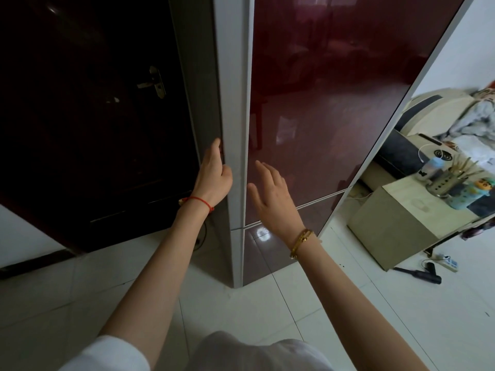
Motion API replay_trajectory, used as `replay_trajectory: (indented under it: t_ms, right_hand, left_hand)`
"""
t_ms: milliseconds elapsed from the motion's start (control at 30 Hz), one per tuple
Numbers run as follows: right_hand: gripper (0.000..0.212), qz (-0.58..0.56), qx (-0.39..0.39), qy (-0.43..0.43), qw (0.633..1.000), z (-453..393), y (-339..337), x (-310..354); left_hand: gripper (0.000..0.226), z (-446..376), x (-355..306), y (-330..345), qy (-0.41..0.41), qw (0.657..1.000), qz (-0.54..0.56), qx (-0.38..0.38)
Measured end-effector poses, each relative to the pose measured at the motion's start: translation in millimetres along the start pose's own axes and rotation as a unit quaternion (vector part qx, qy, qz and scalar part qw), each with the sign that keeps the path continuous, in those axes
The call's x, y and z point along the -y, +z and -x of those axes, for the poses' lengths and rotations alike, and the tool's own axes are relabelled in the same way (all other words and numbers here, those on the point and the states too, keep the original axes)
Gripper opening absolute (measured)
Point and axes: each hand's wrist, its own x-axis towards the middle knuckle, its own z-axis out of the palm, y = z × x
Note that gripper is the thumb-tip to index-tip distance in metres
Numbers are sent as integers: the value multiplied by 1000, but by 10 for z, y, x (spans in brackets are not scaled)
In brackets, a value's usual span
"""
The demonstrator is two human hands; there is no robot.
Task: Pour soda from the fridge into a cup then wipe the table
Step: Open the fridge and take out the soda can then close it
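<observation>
A tall fridge with a glossy dark-red door (334,103) and a silver side edge (234,89) stands in front of me, its door closed. My left hand (214,175) rests on the silver edge, fingers curled around its left side. My right hand (273,194) hovers open in front of the red door, just above the seam to the lower door (267,253). No soda or cup is in view.
A dark wooden door with a metal handle (154,83) is left of the fridge. At the right stands a small beige table (401,218) with a utensil holder (447,183) and bottles. A power strip and a black tool (423,271) lie on the white tile floor.
</observation>
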Motion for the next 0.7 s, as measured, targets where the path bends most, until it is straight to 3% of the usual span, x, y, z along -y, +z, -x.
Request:
replay_trajectory:
  t_ms: [267, 500, 700]
  right_hand:
    - [63, 24, -6, 24, 999, 204, 112, -109]
    - [73, 17, -134, 62, 989, 794, 144, -44]
    - [82, 12, -217, 96, 971, 1122, -4, -41]
  left_hand:
    - [46, 372, -10, 55, 67, 997, 20, -15]
    - [22, 752, -56, 213, 264, 961, -20, -78]
    - [24, 934, -267, 418, 372, 919, -74, -112]
